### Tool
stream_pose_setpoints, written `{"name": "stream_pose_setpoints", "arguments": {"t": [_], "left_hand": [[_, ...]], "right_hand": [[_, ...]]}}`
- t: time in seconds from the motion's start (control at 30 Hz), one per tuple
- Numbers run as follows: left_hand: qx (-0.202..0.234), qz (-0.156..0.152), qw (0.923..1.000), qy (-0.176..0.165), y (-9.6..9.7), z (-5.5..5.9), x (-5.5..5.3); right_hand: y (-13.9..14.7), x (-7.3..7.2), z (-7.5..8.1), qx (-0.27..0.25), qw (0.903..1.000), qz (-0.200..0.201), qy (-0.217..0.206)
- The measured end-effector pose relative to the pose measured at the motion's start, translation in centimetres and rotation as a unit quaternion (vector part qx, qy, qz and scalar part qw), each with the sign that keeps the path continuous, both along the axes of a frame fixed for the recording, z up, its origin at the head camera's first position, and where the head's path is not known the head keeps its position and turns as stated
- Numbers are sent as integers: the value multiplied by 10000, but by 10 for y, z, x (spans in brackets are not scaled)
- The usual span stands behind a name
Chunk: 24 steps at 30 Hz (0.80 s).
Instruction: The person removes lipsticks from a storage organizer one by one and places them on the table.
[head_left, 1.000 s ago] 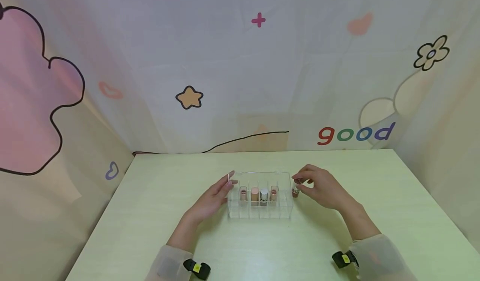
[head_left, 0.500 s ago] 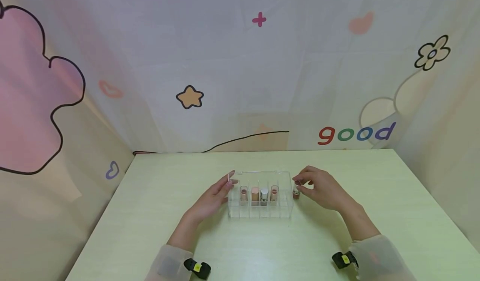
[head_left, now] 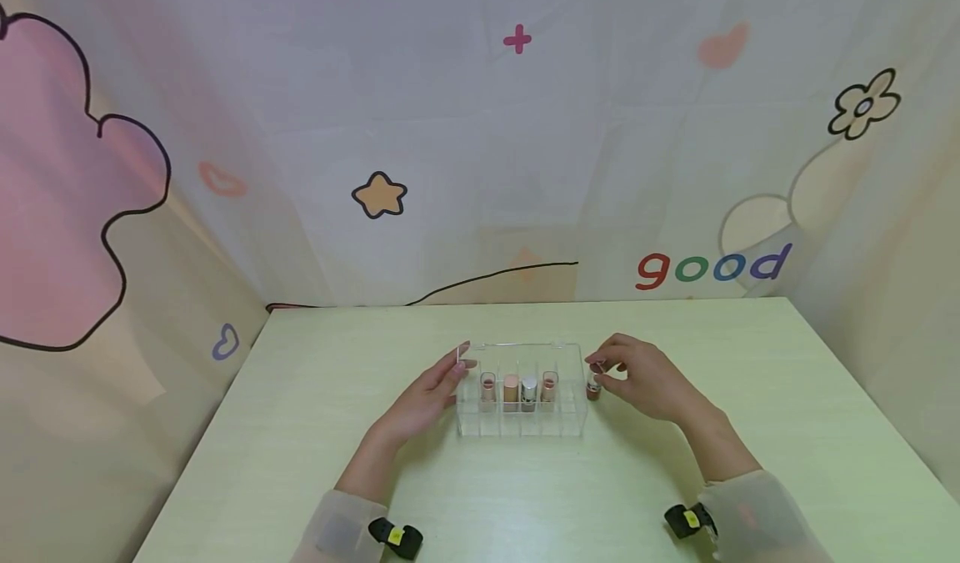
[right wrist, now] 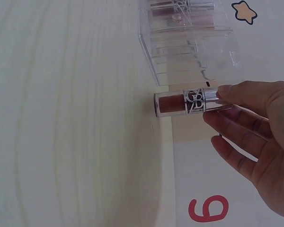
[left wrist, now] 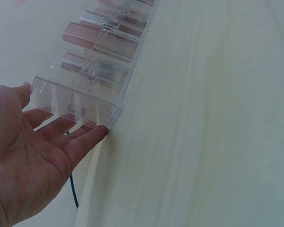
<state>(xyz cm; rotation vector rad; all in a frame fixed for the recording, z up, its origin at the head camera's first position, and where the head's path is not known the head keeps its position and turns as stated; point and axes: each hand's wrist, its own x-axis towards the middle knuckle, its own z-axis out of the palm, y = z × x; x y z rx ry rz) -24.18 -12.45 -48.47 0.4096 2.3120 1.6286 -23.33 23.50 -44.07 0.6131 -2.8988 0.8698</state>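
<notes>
A clear acrylic lipstick organizer [head_left: 521, 425] stands on the table, with several lip tubes [head_left: 511, 389] upright in its slots. My left hand [head_left: 420, 403] is at its left end. In the left wrist view, the extended fingers [left wrist: 85, 142] touch the end wall and the thumb lies at the upper edge. My right hand [head_left: 648, 377] pinches the silver cap of a lip gloss tube [right wrist: 175, 103] between thumb and fingers. That tube, with a clear barrel and red-brown content, is upright just beyond the organizer's right side, base close over the table.
The pale wooden table [head_left: 315, 396] extends around the organizer. A printed curtain [head_left: 450, 129] hangs behind it and along both sides. A black wrist strap [head_left: 395, 538] is on the left sleeve and another strap [head_left: 686, 520] on the right.
Almost nothing differs; the right hand and the lip gloss tube have shifted very slightly in the head view. The left hand stays at the organizer's end.
</notes>
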Motion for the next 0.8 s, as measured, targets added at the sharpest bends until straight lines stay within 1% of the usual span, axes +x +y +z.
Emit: {"name": "stream_pose_setpoints", "arguments": {"t": [0.47, 0.8], "left_hand": [[-36, -29, 10000, 28, -1, -2, 0], [-61, 7, 10000, 6, -1, 0, 2]], "right_hand": [[0, 1, 3, 33, 9999, 110, 103], [1, 3, 7, 36, 9998, 117, 149]]}}
